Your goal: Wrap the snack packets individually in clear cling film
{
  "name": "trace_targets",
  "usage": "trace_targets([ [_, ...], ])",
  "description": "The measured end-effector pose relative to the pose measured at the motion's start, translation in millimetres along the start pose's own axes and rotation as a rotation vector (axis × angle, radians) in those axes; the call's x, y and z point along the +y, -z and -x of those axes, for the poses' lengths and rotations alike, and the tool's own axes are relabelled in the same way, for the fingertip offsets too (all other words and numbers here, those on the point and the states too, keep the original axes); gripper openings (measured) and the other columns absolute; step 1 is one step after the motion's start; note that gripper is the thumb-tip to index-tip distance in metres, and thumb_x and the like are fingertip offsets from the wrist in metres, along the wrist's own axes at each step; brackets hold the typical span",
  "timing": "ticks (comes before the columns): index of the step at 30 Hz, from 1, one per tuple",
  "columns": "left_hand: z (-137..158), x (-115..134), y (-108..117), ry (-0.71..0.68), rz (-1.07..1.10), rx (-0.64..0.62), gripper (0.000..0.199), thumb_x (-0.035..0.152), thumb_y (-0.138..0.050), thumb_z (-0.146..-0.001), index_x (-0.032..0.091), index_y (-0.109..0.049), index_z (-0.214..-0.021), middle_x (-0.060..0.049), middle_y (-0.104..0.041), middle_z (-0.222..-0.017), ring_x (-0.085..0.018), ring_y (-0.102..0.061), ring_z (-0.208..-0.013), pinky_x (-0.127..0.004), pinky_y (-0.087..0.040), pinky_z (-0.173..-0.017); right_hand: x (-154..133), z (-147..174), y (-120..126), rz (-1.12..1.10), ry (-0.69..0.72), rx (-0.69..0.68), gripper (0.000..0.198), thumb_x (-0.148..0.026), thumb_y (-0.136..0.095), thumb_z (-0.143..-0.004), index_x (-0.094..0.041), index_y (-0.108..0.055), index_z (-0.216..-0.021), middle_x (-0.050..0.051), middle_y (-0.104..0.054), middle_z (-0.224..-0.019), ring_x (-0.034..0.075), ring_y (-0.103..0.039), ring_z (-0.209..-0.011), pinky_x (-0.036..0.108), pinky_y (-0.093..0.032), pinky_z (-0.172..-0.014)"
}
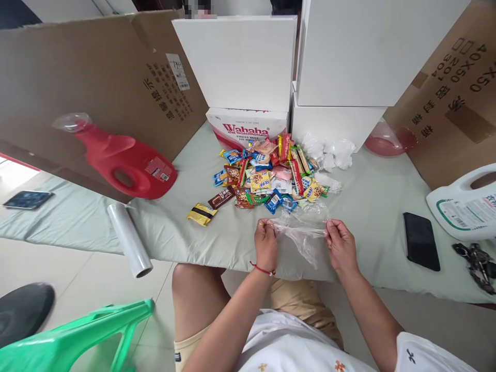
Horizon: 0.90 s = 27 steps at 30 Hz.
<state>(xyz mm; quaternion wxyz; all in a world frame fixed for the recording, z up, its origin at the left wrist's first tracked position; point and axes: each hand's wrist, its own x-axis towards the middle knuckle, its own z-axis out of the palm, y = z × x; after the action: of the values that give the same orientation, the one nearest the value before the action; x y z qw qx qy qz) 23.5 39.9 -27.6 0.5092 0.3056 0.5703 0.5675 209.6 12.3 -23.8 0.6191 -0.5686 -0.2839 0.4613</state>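
Note:
Between my two hands stretches a clear plastic bag [304, 232], thin and crumpled, held just above the table's front edge. My left hand [266, 243] pinches its left end, and a red cord bracelet circles that wrist. At the other end my right hand [341, 245] grips the plastic with fingertips closed. Just beyond the bag lies a heap of small wrapped snacks [260, 181] in yellow, blue, red and brown packets. A yellow packet with a black band [201, 214] and a brown packet [221, 197] lie at the heap's left.
Red jug [127, 160] and plastic roll [129, 240] are left; a phone [421, 241], keys [476, 266] and white jug [465, 204] right. Behind the snacks stand a Wahaha box [248, 126], crumpled clear plastic [329, 151] and cartons. A green stool [77, 336] stands on the floor.

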Motion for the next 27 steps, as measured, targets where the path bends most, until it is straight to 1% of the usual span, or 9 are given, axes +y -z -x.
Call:
trace_targets([
  [3,-8.2,0.8,13.1,-0.046,-0.051,0.046,0.023,0.04,-0.063,-0.089,0.022,-0.053,-0.078,0.004,-0.051,-0.067,-0.013,-0.048,-0.064,-0.025,-0.041,-0.065,-2.6,-6.1,11.0,0.036,0.017,0.037,0.04,-0.059,-0.078,-0.077,-0.022,-0.063,-0.085,-0.005,-0.052,-0.064,0.008,-0.033,-0.05,0.024,-0.026,-0.045],
  [8,-11.5,6.8,35.2,0.069,-0.013,-0.02,0.024,0.042,-0.068,-0.082,0.022,-0.055,-0.081,0.003,-0.056,-0.07,-0.013,-0.056,-0.063,-0.025,-0.044,-0.062,-11.1,-17.0,30.4,0.081,0.0,0.035,0.041,-0.058,-0.081,-0.073,-0.022,-0.067,-0.086,-0.005,-0.053,-0.062,0.009,-0.032,-0.049,0.025,-0.023,-0.044],
  [11,-10.7,9.3,32.9,0.179,0.128,-0.008,0.029,0.046,-0.066,-0.084,0.024,-0.048,-0.086,0.002,-0.059,-0.083,-0.016,-0.067,-0.077,-0.03,-0.053,-0.07,-11.9,-15.3,30.6,0.055,-0.066,0.032,0.042,-0.057,-0.084,-0.069,-0.022,-0.067,-0.086,-0.006,-0.049,-0.06,0.008,-0.029,-0.047,0.024,-0.019,-0.042],
  [13,-13.1,8.1,24.8,0.203,0.142,0.042,0.028,0.047,-0.059,-0.088,0.025,-0.042,-0.089,0.002,-0.059,-0.085,-0.016,-0.068,-0.075,-0.031,-0.054,-0.068,-11.1,-9.1,24.1,0.023,-0.117,0.014,0.042,-0.057,-0.085,-0.068,-0.023,-0.066,-0.084,-0.007,-0.046,-0.058,0.007,-0.027,-0.046,0.023,-0.018,-0.042],
  [16,-24.5,4.8,15.5,0.175,0.033,0.138,0.023,0.045,-0.049,-0.093,0.026,-0.038,-0.087,0.006,-0.048,-0.069,-0.011,-0.053,-0.053,-0.022,-0.042,-0.052,-11.0,0.7,13.9,-0.001,-0.152,-0.004,0.043,-0.059,-0.083,-0.069,-0.024,-0.063,-0.083,-0.008,-0.042,-0.057,0.007,-0.026,-0.044,0.023,-0.019,-0.04],
  [18,-36.2,5.3,18.8,0.178,-0.028,0.127,0.022,0.041,-0.051,-0.091,0.026,-0.038,-0.083,0.009,-0.036,-0.059,-0.009,-0.038,-0.043,-0.02,-0.03,-0.045,-12.2,1.1,13.2,-0.005,-0.15,0.016,0.043,-0.059,-0.083,-0.069,-0.024,-0.062,-0.084,-0.008,-0.041,-0.057,0.008,-0.027,-0.044,0.023,-0.019,-0.04],
  [20,-49.3,10.1,31.3,0.204,-0.102,0.053,0.02,0.036,-0.058,-0.087,0.025,-0.043,-0.078,0.01,-0.032,-0.054,-0.009,-0.03,-0.039,-0.021,-0.023,-0.042,-13.8,-5.9,19.4,0.018,-0.137,0.04,0.043,-0.058,-0.083,-0.068,-0.023,-0.063,-0.084,-0.008,-0.041,-0.056,0.008,-0.027,-0.045,0.023,-0.019,-0.041],
  [23,-66.2,24.5,58.9,0.225,-0.23,-0.027,0.016,0.026,-0.065,-0.079,0.023,-0.051,-0.072,0.009,-0.036,-0.05,-0.01,-0.029,-0.038,-0.023,-0.021,-0.043,-13.3,-24.4,35.4,0.155,-0.086,0.033,0.044,-0.059,-0.082,-0.068,-0.021,-0.065,-0.082,-0.008,-0.043,-0.057,0.008,-0.029,-0.048,0.024,-0.02,-0.044],
  [27,-56.1,43.9,78.6,0.091,-0.346,0.114,0.011,0.022,-0.064,-0.08,0.023,-0.053,-0.081,0.005,-0.048,-0.06,-0.014,-0.043,-0.051,-0.025,-0.032,-0.053,-5.6,-39.8,47.3,0.343,0.004,0.028,0.042,-0.061,-0.076,-0.071,-0.02,-0.066,-0.08,-0.006,-0.047,-0.057,0.011,-0.035,-0.051,0.026,-0.025,-0.048],
])
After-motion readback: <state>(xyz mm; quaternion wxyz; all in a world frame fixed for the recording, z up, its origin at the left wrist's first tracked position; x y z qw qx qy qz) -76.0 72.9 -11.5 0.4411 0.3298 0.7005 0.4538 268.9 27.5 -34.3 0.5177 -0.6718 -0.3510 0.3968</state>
